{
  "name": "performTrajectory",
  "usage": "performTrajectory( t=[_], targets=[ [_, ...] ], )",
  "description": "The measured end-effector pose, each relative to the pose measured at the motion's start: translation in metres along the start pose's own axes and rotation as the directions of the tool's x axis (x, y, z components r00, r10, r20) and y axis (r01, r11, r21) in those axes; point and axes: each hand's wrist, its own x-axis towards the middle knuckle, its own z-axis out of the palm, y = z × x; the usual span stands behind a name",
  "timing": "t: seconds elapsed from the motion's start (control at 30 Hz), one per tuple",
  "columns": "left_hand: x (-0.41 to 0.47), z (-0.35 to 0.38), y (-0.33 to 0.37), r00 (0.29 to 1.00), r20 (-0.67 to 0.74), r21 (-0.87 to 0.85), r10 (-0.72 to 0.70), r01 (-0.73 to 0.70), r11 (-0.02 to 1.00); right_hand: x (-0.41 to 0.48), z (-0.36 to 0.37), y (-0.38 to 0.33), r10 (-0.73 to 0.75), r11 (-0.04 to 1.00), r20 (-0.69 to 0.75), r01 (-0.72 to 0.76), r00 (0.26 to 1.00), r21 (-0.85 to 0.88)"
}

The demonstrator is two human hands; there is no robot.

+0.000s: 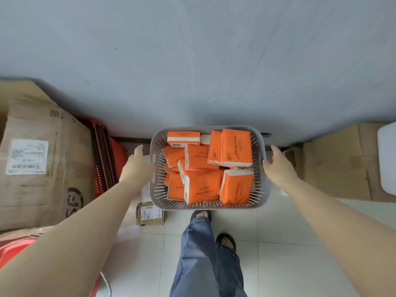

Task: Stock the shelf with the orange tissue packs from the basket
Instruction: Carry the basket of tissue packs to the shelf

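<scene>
The grey slotted plastic basket point(262, 189) is open on top, so its jumbled orange tissue packs point(202, 187) can be reached from above. The left hand point(137, 168) and right hand point(278, 168) take its two short sides. Stacked red plastic baskets point(102, 159) and a large brown cardboard box point(42, 159) crowd the left; another brown carton point(338, 161) blocks the right. A plain grey wall point(192, 61) closes the far side.

A grey slotted plastic basket point(209, 205) is sitting at the frame's centre, with orange tissue packs point(236, 149) piled inside it. The left hand point(137, 166) is touching its left rim, the right hand point(277, 166) its right. Large cardboard boxes point(40, 146) are lying at left, a brown cardboard carton point(334, 159) at right, and a small taped parcel point(151, 214) below the basket's lower left corner.
</scene>
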Motion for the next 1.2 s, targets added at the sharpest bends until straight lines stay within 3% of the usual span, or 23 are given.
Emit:
performTrajectory(
  t=[0.1,0.37,0.57,0.8,0.9,1.07,1.2],
  targets=[
    [0.018,0.015,-0.004,0.999,0.036,0.015,-0.018,0.018,1.0,0.018,0.013,-0.001,0.035,0.999,0.006,-0.035,0.999,0.0],
    [0.042,0.032,-0.006,0.996,0.07,0.029,-0.06,0.058,0.998,0.04,0.027,0.007,-0.036,0.999,-0.015,0.036,0.999,0.018],
    [0.049,0.031,-0.005,0.994,0.09,-0.017,-0.061,0.063,0.998,0.052,0.035,0.019,0.035,0.999,-0.041,-0.035,0.999,0.014],
    [0.051,0.005,0.03,0.991,0.088,0.103,0.104,-0.113,0.988,0.033,0.02,0.034,0.104,0.994,-0.075,-0.102,0.992,0.04],
    [0.046,-0.005,0.054,0.979,0.102,0.145,0.175,-0.189,0.971,0.014,0.005,0.043,0.144,0.981,-0.086,-0.131,0.986,0.142],
    [0.029,-0.009,0.108,0.926,0.125,0.189,0.357,-0.375,0.908,-0.022,-0.025,0.073,0.249,0.96,-0.134,-0.226,0.959,0.163],
    [0.005,0.002,0.161,0.868,0.204,0.204,0.453,-0.49,0.848,-0.066,-0.047,0.111,0.366,0.904,-0.183,-0.302,0.913,0.302]
  ],
)
